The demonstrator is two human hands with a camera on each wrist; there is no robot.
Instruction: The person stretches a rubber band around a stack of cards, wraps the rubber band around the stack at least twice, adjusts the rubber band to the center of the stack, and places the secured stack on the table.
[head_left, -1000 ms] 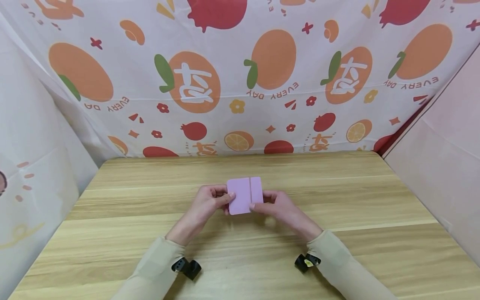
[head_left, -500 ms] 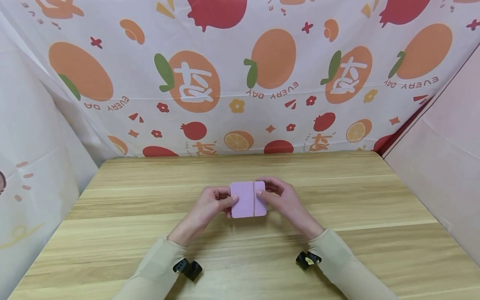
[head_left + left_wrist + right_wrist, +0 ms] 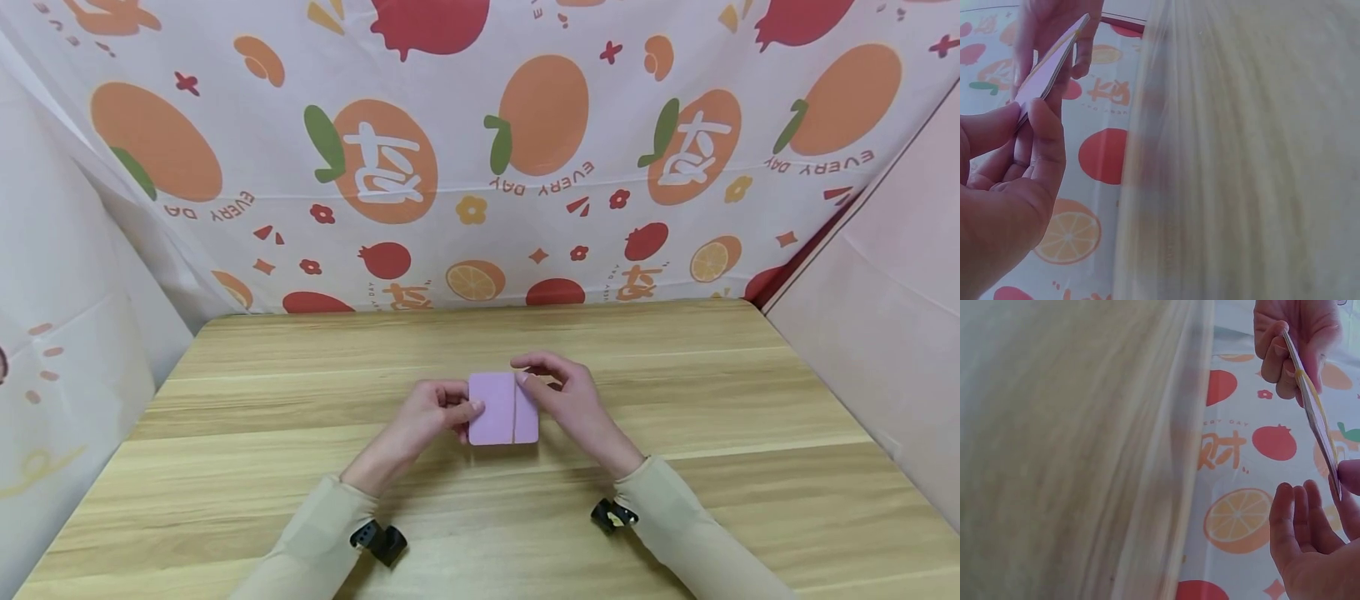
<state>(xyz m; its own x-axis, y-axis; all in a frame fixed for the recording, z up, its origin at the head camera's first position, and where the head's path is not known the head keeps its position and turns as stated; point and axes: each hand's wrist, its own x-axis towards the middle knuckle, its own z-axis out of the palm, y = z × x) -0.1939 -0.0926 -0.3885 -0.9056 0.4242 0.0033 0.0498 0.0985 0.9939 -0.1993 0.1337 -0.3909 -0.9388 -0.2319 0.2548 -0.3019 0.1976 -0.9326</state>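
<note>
A small, thin lilac notebook, square with rounded corners, is held over the table in the head view. A narrow tan elastic band runs down its face, right of the middle. My left hand pinches the left edge, thumb in front and fingers behind. My right hand has its thumb at the top end of the band and pinches the upper right corner. Seen edge-on in the right wrist view, the notebook shows thin layers; the other right fingers stand away from it.
The wooden table spreads beneath both arms. Behind it hangs a white curtain printed with fruit, and pale cloth closes off the sides. Black wrist cameras are strapped below both sleeves.
The notebook has shifted slightly right and towards me. My right hand has moved from its lower right edge up to the top right corner, with the thumb now at the band's top end.
</note>
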